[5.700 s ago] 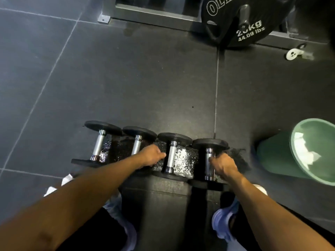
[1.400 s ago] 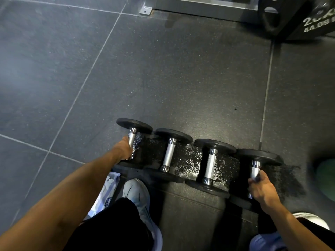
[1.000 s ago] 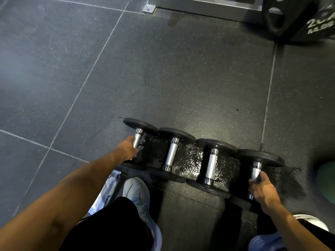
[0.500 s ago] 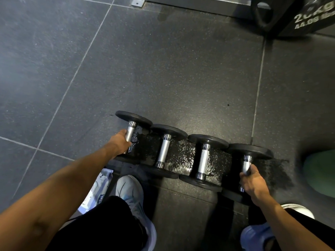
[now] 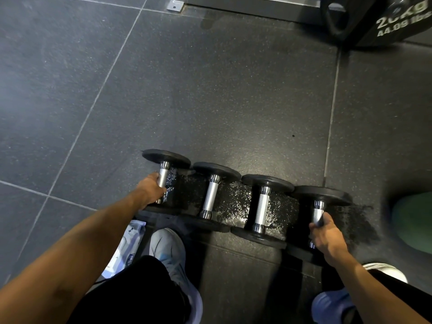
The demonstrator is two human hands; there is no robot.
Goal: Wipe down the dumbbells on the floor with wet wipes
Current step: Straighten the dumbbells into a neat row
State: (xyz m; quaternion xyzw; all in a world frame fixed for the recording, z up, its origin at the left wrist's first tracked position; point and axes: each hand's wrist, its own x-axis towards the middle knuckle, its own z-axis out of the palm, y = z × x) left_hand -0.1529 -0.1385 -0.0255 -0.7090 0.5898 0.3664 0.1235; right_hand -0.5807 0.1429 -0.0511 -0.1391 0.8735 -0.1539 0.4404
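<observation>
dumbbells: four are lying side by side in a row on the dark floor (image 5: 210, 90), plates touching or nearly so – leftmost dumbbell (image 5: 163, 181), second dumbbell (image 5: 210, 192), third dumbbell (image 5: 261, 206), rightmost dumbbell (image 5: 319, 206)
wet patch (image 5: 236, 202): is glistening on the floor under and between the handles
left hand (image 5: 148, 191): is wrapping closed around the leftmost handle, hiding its lower part
right hand (image 5: 326, 235): is gripping the near end of the rightmost handle; near plate mostly hidden in shadow
wipe: cannot tell whether either hand is holding one
wipes pack (image 5: 127, 249): is lying by the left shoe (image 5: 170, 251), partly hidden by arm and leg, print unreadable
green object (image 5: 413, 220): blurred, cut off at the right edge
weight plate (image 5: 383, 19): is standing at top right, cropped, lettering partly legible
</observation>
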